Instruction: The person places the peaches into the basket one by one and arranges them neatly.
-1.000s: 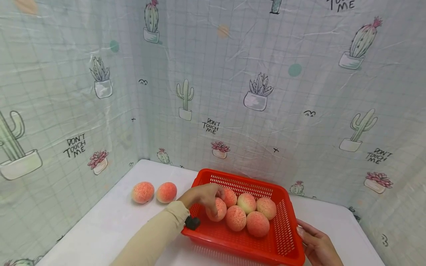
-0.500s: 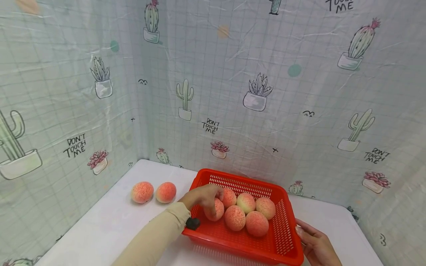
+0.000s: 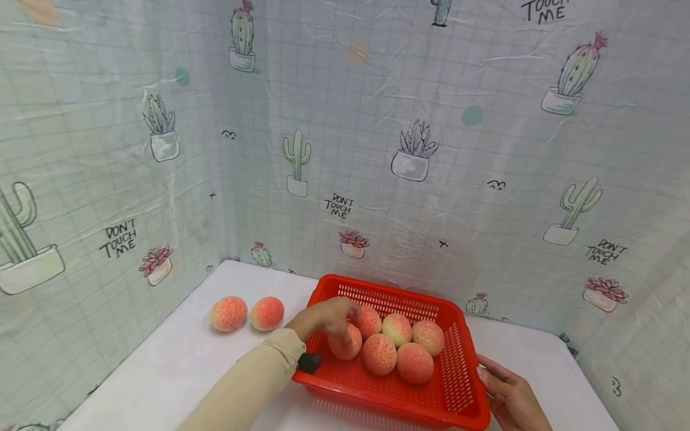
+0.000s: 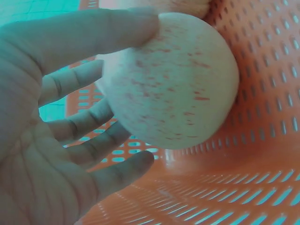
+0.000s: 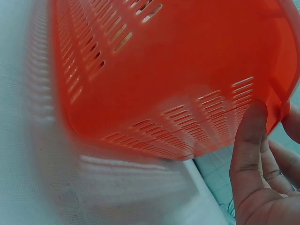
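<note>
A red plastic basket (image 3: 372, 401) holds several pinkish-orange peaches, packed towards its left and middle. My left hand (image 3: 330, 317) reaches over the left rim and holds the leftmost peach (image 3: 345, 342). In the left wrist view, the thumb lies along the top of this peach (image 4: 178, 84) and the other fingers spread behind its near side; some fingertips are hidden. At the basket's right side, my right hand (image 3: 509, 392) grips the rim. The right wrist view has the thumb against the basket's outer wall (image 5: 187, 61), with the fingers partly hidden beyond the rim.
Two more peaches, one (image 3: 229, 313) beside another (image 3: 267, 313), lie on the white table (image 3: 162, 371) left of the basket. Cactus-print sheeting (image 3: 345, 120) rises behind and at both sides. A black device (image 3: 309, 363) sits at my left wrist, over the basket's front-left rim.
The held peach has shifted very slightly left with my left hand, away from the peach on its right. My right hand stays at the basket's rim. The head view has drifted a little.
</note>
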`<state>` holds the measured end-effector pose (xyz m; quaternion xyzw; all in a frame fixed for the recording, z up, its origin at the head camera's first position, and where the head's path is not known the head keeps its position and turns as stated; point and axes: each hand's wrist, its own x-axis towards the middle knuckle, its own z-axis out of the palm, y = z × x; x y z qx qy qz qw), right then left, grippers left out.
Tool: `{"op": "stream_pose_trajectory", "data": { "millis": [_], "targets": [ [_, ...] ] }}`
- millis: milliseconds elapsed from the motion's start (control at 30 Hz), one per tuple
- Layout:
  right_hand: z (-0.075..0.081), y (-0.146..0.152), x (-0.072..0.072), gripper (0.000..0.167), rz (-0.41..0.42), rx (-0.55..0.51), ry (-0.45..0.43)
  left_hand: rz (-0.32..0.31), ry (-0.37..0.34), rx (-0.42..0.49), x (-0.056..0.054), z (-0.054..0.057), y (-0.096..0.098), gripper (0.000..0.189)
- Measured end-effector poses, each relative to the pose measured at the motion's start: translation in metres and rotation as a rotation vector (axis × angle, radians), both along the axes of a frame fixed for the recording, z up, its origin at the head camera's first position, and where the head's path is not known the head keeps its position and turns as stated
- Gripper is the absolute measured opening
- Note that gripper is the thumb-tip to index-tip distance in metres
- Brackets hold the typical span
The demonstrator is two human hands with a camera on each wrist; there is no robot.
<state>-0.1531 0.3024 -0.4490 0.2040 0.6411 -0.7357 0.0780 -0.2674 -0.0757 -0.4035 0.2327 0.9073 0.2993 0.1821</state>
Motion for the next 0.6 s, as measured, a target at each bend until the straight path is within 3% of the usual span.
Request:
{"op": "stream_pose_trajectory", "data": {
  "millis": [233, 400, 600],
  "targets": [
    [0.000, -0.002, -0.002, 0.045, 0.010, -0.010, -0.006, 0.047, 0.044, 0.087, 0.004, 0.014, -0.013, 0.045],
    [0.000, -0.001, -0.003, 0.046, 0.027, -0.020, -0.008, 0.084, 0.089, 0.198, 0.007, 0.028, -0.028, 0.048],
    [0.000, 0.006, -0.003, 0.068, 0.067, 0.012, -0.019, 0.179, 0.133, 0.307, 0.018, 0.040, -0.050, 0.040]
  ]
}}
